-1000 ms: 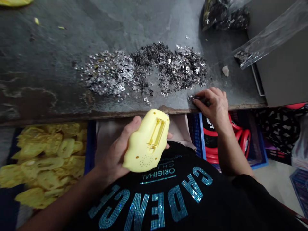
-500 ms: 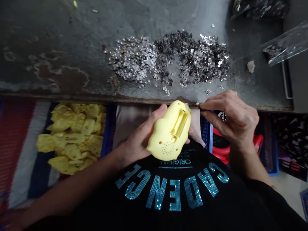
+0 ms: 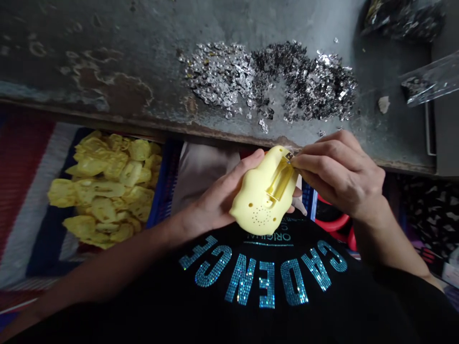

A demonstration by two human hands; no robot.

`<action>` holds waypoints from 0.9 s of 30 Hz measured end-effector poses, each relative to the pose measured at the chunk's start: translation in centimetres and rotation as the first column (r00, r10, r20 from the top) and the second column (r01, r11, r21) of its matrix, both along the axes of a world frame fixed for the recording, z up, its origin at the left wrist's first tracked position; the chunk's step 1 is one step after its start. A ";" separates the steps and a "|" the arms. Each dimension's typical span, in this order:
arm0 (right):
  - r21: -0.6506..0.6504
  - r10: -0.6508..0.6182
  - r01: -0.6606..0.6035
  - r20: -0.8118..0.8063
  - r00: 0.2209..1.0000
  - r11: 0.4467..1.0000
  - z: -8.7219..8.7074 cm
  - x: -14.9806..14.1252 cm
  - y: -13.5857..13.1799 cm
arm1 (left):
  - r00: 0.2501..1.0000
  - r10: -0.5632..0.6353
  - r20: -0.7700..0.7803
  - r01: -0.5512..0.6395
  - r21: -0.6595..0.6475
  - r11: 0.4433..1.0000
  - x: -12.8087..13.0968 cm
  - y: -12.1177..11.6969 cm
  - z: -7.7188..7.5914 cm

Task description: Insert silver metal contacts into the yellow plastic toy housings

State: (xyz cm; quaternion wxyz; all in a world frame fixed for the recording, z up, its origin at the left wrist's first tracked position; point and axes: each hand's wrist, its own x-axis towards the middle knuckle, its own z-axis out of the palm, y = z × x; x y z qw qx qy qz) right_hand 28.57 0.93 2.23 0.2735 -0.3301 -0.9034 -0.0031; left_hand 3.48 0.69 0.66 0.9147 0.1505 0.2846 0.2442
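My left hand [image 3: 218, 200] grips a pale yellow plastic toy casing [image 3: 254, 205], which has a moulded battery compartment [image 3: 281, 179] and a dotted speaker grille. My right hand [image 3: 339, 174] pinches a small metal contact clip [image 3: 289, 156] between thumb and fingers. The clip's tip touches the top end of the compartment. Most of the clip is hidden by my fingertips. A heap of loose silver and dark metal clips [image 3: 268, 81] lies on the worn metal table [image 3: 89, 33], just beyond both hands.
A blue crate [image 3: 161, 191] of yellow plastic casings [image 3: 103, 186] stands below the table edge on the left, beside a striped cloth [image 3: 36, 191]. Red rings [image 3: 332, 222] sit below on the right. A clear plastic bag [image 3: 430, 79] and a dark bag of clips [image 3: 405, 19] lie at the table's far right.
My right hand has moved from the table edge to the casing, carrying a small clip into the compartment's end. The casing has turned slightly, and the view has shifted.
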 end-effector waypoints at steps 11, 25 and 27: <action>-0.034 0.006 -0.006 0.002 1.000 0.999 0.6 -0.1 -0.6 | 0.998 0.019 -0.052 -0.015 0.060 0.998 0.5 -0.4 -0.3; -0.351 0.003 -0.084 -0.226 0.974 0.932 1.1 0.5 0.5 | 0.997 -0.070 0.018 0.070 -0.013 0.997 0.3 -0.5 -1.0; -0.360 0.005 -0.080 -0.204 0.979 0.930 1.2 0.6 0.5 | 0.998 -0.060 0.015 0.061 -0.014 0.998 0.3 -0.5 -0.7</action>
